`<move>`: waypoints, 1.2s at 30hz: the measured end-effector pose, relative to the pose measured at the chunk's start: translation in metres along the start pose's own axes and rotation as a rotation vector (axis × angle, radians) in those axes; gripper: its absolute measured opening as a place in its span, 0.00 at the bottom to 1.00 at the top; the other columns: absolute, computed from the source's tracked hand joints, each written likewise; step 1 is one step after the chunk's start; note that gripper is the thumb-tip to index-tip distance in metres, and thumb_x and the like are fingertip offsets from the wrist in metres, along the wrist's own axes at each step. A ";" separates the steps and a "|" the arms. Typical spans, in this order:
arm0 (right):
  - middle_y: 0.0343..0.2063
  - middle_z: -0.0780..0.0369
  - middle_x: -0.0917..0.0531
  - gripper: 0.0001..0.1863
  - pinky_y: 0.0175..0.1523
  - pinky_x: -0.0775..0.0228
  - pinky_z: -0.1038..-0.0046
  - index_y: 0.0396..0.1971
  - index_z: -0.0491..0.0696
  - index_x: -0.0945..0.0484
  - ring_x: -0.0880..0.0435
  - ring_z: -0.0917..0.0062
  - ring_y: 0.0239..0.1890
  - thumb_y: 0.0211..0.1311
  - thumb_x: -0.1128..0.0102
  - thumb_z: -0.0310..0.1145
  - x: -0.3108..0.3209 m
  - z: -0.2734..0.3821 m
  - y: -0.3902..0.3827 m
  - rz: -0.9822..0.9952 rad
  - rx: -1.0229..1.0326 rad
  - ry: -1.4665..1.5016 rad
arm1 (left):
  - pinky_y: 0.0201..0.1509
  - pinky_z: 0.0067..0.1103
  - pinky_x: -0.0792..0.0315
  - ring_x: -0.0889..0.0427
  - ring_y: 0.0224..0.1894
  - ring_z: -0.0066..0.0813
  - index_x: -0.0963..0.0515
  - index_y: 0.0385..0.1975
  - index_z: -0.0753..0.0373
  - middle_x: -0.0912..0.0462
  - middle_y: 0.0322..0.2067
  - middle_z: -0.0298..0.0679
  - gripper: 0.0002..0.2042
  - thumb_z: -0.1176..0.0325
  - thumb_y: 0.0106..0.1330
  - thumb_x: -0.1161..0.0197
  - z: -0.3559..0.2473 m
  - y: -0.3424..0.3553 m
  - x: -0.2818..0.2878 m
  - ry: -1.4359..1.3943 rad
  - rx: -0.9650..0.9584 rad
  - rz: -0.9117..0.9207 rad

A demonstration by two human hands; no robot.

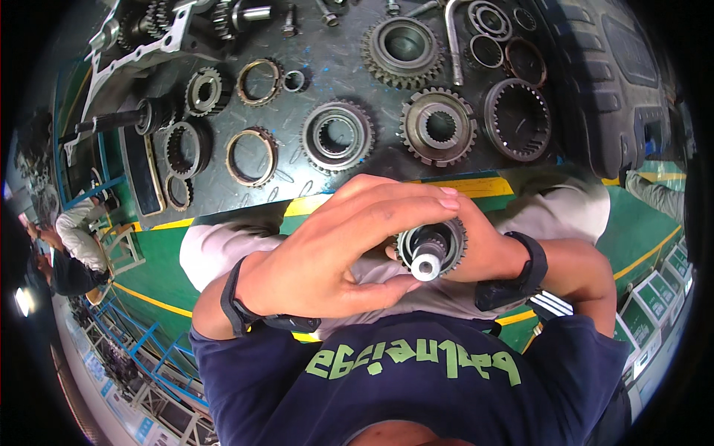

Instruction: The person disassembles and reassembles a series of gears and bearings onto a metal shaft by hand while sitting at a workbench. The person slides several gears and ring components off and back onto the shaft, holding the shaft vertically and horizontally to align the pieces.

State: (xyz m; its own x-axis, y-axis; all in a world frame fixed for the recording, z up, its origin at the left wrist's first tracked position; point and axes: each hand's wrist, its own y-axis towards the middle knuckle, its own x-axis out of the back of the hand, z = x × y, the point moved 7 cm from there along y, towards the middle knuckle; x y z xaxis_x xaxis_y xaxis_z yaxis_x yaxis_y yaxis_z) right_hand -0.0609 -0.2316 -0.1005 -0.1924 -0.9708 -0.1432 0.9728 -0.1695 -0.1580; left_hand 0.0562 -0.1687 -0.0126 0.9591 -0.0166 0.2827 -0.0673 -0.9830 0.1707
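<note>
My left hand (335,241) curves round a toothed gear shaft (427,260), its thumb beneath and fingers over the top. The shaft's bright round end points toward me, with a gear ring behind it. My right hand (487,241) grips the same shaft from the other side; its fingers are partly hidden behind the gear and my left hand. Both hands are in front of the table's near edge, above my lap. Closest to them on the table lie a gear with a pale inner hub (337,137) and a notched gear (439,126).
The dark metal table (297,182) carries a thick gear (402,52), a toothed sleeve (518,119), brass-coloured rings (251,156), bearings (489,20), bolts (289,22) and a bent steel bar (454,44). A housing (156,48) stands far left, a black case (610,74) right. Another person (78,238) sits left.
</note>
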 end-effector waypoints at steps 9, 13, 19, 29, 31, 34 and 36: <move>0.39 0.61 0.12 0.19 0.49 0.23 0.74 0.47 0.42 0.18 0.15 0.83 0.45 0.55 0.26 0.27 -0.002 -0.002 0.000 0.007 -0.170 0.020 | 0.60 0.32 0.29 0.21 0.57 0.41 0.22 0.59 0.62 0.20 0.58 0.43 0.29 0.68 0.55 0.21 0.009 -0.010 -0.001 0.068 0.036 -0.032; 0.39 0.63 0.13 0.19 0.50 0.24 0.75 0.46 0.41 0.18 0.17 0.84 0.45 0.55 0.25 0.26 -0.004 -0.001 -0.002 -0.019 -0.179 0.062 | 0.61 0.33 0.29 0.22 0.58 0.43 0.24 0.61 0.62 0.21 0.58 0.43 0.31 0.65 0.57 0.21 0.003 -0.011 0.000 0.066 0.052 -0.008; 0.36 0.67 0.14 0.19 0.48 0.25 0.78 0.47 0.41 0.18 0.20 0.88 0.39 0.57 0.23 0.28 -0.003 0.000 -0.011 -0.064 -0.229 0.122 | 0.55 0.32 0.25 0.17 0.51 0.42 0.19 0.55 0.64 0.15 0.51 0.43 0.29 0.49 0.60 0.24 -0.008 -0.010 0.049 0.377 0.069 -0.121; 0.35 0.63 0.12 0.18 0.49 0.23 0.75 0.43 0.41 0.17 0.17 0.84 0.39 0.57 0.21 0.35 -0.005 -0.029 -0.016 -0.116 -0.263 0.021 | 0.61 0.32 0.27 0.20 0.56 0.43 0.15 0.51 0.60 0.16 0.52 0.41 0.17 0.79 0.62 0.31 0.035 -0.004 0.092 0.917 0.231 -0.347; 0.41 0.58 0.11 0.20 0.53 0.23 0.71 0.48 0.41 0.18 0.14 0.77 0.44 0.58 0.26 0.33 -0.009 -0.033 -0.017 -0.040 -0.323 -0.036 | 0.60 0.33 0.26 0.20 0.55 0.44 0.14 0.49 0.60 0.16 0.53 0.40 0.16 0.80 0.60 0.32 0.038 0.003 0.086 1.020 0.184 -0.253; 0.40 0.54 0.11 0.21 0.52 0.23 0.69 0.47 0.41 0.17 0.12 0.71 0.42 0.56 0.25 0.36 -0.013 -0.045 -0.019 -0.052 -0.312 -0.019 | 0.58 0.33 0.25 0.19 0.53 0.43 0.14 0.47 0.60 0.15 0.51 0.40 0.15 0.81 0.60 0.32 0.040 0.004 0.087 1.019 0.177 -0.258; 0.39 0.54 0.11 0.21 0.51 0.23 0.69 0.47 0.41 0.17 0.12 0.69 0.42 0.56 0.25 0.36 -0.014 -0.045 -0.020 -0.051 -0.298 -0.040 | 0.56 0.32 0.25 0.19 0.51 0.43 0.15 0.47 0.61 0.15 0.48 0.41 0.15 0.81 0.60 0.32 0.040 0.003 0.088 0.999 0.191 -0.279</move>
State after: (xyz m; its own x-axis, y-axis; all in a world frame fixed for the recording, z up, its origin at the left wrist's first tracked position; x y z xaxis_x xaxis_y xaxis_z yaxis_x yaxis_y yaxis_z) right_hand -0.0832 -0.2071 -0.1398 -0.2287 -0.9693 -0.0905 0.8800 -0.1661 -0.4449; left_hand 0.1509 -0.1803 -0.0248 0.2657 0.2872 0.9203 0.2485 -0.9427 0.2225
